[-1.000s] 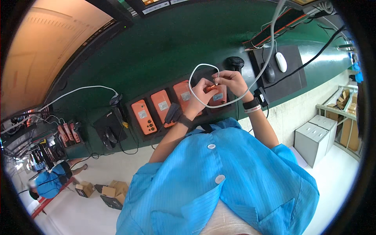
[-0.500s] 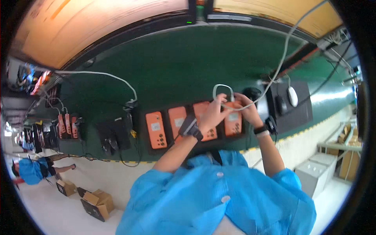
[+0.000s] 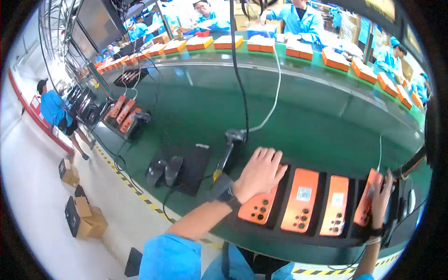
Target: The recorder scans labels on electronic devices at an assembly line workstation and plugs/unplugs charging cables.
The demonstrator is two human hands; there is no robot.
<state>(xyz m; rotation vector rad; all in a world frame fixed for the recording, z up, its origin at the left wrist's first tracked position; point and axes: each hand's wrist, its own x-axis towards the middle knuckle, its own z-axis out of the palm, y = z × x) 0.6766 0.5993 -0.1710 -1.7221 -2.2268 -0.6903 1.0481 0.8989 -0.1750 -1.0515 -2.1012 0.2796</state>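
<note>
Orange phones lie in a row with their backs and camera lenses up, in dark slots. My left hand (image 3: 261, 173) lies open over the upper part of the leftmost phone (image 3: 256, 209), fingers stretched and hiding its top. Two phones to the right, one (image 3: 301, 198) and another (image 3: 334, 205), lie untouched, each with a white label. At the right end my right hand (image 3: 382, 198) rests along the edge of a phone (image 3: 366, 200), its fingers extended. A thin white cable (image 3: 381, 149) runs to the top of that phone.
A handheld scanner (image 3: 227, 156) stands left of the phones, beside two dark computer mice (image 3: 164, 171) on a black mat (image 3: 196, 179). More orange phones (image 3: 123, 114) sit farther left. People in blue work beyond a line of orange boxes (image 3: 261, 44). Open cartons (image 3: 88, 219) stand on the floor.
The view has swung left and up. My hands, close together at the rightmost phone and its white cable, have parted; the left hand has moved to the leftmost phone.
</note>
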